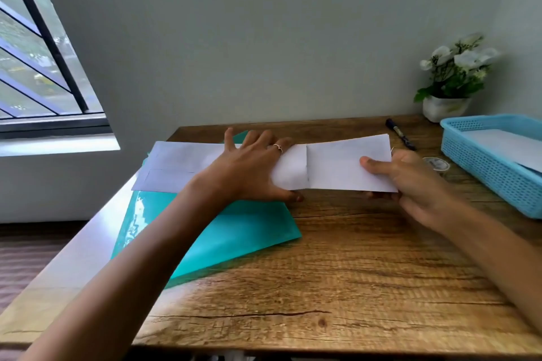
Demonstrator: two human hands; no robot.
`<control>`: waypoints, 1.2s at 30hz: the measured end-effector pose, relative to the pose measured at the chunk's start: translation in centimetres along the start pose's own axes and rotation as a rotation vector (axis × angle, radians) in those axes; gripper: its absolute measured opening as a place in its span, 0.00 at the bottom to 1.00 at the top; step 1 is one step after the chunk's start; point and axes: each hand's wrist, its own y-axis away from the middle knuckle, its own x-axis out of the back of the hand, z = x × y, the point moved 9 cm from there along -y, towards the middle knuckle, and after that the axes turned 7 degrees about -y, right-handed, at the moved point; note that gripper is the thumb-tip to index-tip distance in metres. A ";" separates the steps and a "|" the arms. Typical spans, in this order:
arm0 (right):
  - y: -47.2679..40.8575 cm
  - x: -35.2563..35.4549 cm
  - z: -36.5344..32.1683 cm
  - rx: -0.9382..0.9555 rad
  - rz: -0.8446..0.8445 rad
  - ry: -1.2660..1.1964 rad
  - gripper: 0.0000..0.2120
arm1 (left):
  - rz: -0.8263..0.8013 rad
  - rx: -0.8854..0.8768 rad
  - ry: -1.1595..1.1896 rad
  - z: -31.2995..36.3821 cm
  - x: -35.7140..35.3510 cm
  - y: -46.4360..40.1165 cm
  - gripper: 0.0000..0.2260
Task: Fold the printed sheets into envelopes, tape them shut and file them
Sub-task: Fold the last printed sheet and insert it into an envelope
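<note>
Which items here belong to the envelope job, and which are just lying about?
Job items:
white sheet, pressed flat by the left hand, its end pinched in the right hand's grip
tape roll
blue basket holding paper
green folder

Lying about:
black marker
flower pot

Your two forearms are bare right up to the lower frame edge, with no sleeves, watch or bracelet showing. Your left hand wears one thin, pale metal ring with a small raised setting on one finger. Your right hand wears nothing.
</note>
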 end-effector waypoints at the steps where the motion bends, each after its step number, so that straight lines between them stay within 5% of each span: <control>1: 0.0 0.0 -0.1 0.011 0.004 0.005 0.10 | 0.025 -0.016 -0.017 0.7 0.3 -0.1 0.44; 10: 0.1 1.2 -0.4 0.107 0.102 -0.033 0.02 | 0.246 -0.028 -0.067 6.5 3.2 -1.7 0.46; 26: 0.0 -0.6 -0.9 0.107 -0.129 0.074 0.11 | 0.544 -0.046 -0.096 8.9 3.6 -1.6 0.42; 36: 0.6 -1.3 -1.0 0.176 -0.173 0.233 0.13 | 0.561 -0.029 -0.114 9.6 3.6 -1.1 0.41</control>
